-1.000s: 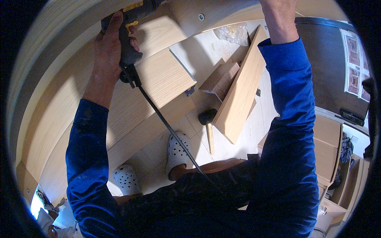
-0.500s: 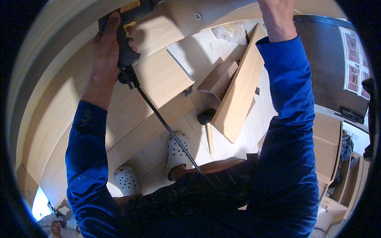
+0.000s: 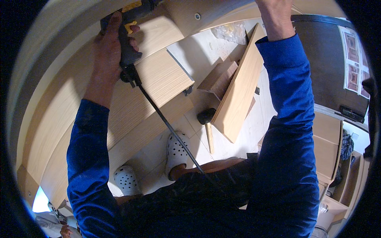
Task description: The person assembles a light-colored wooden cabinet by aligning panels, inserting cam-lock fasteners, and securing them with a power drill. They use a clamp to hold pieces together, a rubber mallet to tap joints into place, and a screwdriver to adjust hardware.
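My left hand (image 3: pixel 107 49) is wrapped round the grip of a black and yellow corded power drill (image 3: pixel 130 53) at the upper left. One finger lies near its yellow trigger, and the drill's front runs out past the top edge. From the base of the grip a black cord (image 3: pixel 168 125) slants down to the right across my lap. My right hand (image 3: pixel 276 18) reaches up over the pale wood panel (image 3: pixel 220 22) at the top. Its fingers are cut off by the picture's edge, so what they touch is hidden.
Below the drill stands a wooden drawer or box (image 3: pixel 158 75). On the tiled floor lie a black-headed mallet (image 3: pixel 209 131), a long board (image 3: pixel 238 91), a brown block (image 3: pixel 218 79) and a clear plastic bag (image 3: pixel 232 32). Part of another person (image 3: pixel 55 226) shows at lower left.
My left hand and the drill have shifted slightly to the right, swinging the cord's upper end with them. My right hand has edged slightly up and left. The other person at lower left has moved.
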`<state>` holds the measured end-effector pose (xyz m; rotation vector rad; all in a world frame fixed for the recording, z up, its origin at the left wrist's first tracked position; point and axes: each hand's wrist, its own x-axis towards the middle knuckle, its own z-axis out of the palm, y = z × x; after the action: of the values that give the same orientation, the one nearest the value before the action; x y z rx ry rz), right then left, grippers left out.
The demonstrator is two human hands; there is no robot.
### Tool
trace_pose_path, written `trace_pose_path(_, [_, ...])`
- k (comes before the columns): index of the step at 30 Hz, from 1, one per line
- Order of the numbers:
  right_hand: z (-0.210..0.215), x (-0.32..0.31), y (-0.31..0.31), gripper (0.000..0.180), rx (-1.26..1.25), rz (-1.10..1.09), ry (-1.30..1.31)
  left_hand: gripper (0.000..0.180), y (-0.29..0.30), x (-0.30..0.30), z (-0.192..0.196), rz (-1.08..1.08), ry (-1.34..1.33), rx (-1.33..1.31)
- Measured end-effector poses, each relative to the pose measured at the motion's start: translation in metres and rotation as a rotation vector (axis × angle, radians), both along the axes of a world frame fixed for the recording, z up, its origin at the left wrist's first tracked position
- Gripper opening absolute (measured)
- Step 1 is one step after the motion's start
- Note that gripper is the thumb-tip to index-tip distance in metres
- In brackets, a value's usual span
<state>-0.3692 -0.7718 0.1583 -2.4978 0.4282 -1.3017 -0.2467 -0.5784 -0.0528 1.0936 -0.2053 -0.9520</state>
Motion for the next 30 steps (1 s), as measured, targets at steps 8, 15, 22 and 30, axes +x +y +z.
trace_pose_path(8, [-0.001,-0.001,0.001,0.045,0.004,0.044,-0.031,0.041,0.0,0.004,0.001,-0.059,0.077,-0.078])
trace_pose_path(15, [0.002,-0.005,0.008,0.043,0.002,-0.018,-0.009,0.037,-0.004,0.007,-0.003,-0.058,0.149,-0.067])
trace_pose_path(22, [0.003,-0.005,0.009,0.041,-0.003,0.002,-0.014,0.036,-0.003,0.008,-0.004,-0.049,0.184,-0.093])
trace_pose_path(30, [0.004,-0.008,0.008,0.042,-0.038,-0.048,0.023,0.035,-0.003,0.009,-0.001,-0.026,0.212,-0.072])
